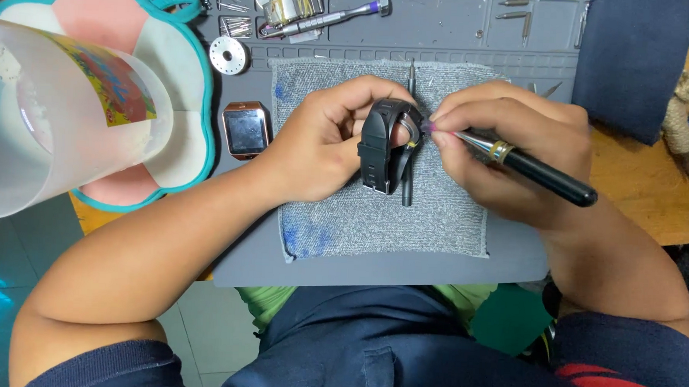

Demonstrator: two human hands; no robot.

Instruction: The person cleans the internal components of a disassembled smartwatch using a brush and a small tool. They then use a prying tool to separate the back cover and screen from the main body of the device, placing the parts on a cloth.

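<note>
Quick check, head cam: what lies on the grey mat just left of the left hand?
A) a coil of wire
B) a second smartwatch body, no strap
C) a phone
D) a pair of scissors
B: a square copper-edged smartwatch body without a strap lies flat on the grey work mat, just left of the left hand, which grips a black watch.

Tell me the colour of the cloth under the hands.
The cloth is grey, with blue stains near its corners; the head view shows it.
</note>
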